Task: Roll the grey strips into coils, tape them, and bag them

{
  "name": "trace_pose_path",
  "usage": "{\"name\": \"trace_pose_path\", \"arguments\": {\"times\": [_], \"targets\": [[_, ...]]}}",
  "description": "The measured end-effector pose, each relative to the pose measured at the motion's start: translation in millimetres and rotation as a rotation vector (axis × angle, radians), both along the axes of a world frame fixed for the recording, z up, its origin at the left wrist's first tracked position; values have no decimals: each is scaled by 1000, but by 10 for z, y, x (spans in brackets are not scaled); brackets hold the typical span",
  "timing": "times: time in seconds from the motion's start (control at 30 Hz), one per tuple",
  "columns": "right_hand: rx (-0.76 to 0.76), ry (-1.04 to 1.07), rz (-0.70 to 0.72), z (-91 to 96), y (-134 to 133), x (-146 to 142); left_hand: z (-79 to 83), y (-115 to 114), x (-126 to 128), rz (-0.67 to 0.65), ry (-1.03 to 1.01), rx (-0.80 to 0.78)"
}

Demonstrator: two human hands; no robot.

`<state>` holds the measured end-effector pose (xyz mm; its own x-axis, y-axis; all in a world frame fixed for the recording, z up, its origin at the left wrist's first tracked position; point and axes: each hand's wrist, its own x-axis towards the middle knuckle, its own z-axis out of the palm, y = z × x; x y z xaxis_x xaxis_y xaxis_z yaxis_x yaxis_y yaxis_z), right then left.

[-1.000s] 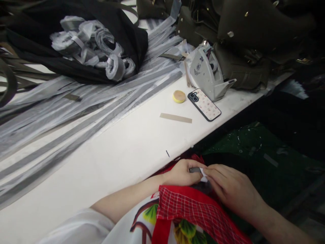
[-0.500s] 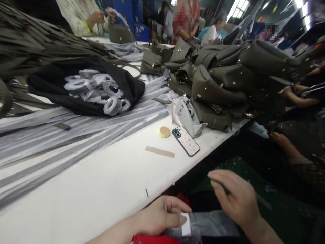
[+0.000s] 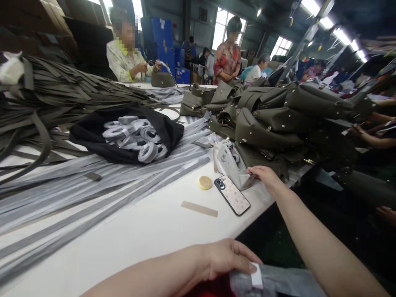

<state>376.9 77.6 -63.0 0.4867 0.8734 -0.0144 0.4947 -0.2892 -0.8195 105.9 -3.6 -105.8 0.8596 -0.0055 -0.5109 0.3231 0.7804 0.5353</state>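
Note:
My left hand (image 3: pixel 227 258) stays low at the table's near edge, fingers pinched on a grey folded strip (image 3: pixel 272 282) with a white tape tab (image 3: pixel 256 275) at its end. My right hand (image 3: pixel 267 178) is stretched out to the white tape dispenser (image 3: pixel 230 163) on the table, its fingers curled at the dispenser's front lip. What those fingers hold, if anything, is hidden. A phone in a patterned case (image 3: pixel 233 194) lies just left of that hand.
A small yellow tape roll (image 3: pixel 205 182) and a tan strip (image 3: pixel 199 208) lie on the white table (image 3: pixel 139 231). Long grey strips (image 3: pixel 93 189), a black bag of rolled strips (image 3: pixel 130 134) and olive handbags (image 3: pixel 272 123) fill the back. Other people work at the far side.
My right hand left the grey strip and reached forward to the tape dispenser. My left hand kept its hold. The view tilted upward.

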Motion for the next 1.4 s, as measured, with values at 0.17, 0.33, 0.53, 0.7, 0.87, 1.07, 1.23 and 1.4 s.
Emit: {"name": "trace_pose_path", "arguments": {"times": [0.17,0.33,0.53,0.7,0.87,1.07,1.23,1.4], "targets": [[-4,-39,-44,168,-241,-19,-196,-57,8,-139,-26,14],[-163,-101,-116,89,-496,-29,-80,19,-32,-102,-58,3],[-177,-44,-203,376,-1070,-267,306,145,-47,145,-114,163],[44,-156,-263,829,-1754,-1030,467,295,-14,271,-79,422],[43,-72,-173,680,-1967,-1618,409,294,-12,272,-67,554],[-157,295,-186,379,-1893,-1679,405,254,-28,290,-73,639],[-161,404,-225,283,-1877,-1685,446,251,-49,261,-59,688],[-154,461,-244,182,-1872,-1684,456,219,-73,245,-61,820]]}}
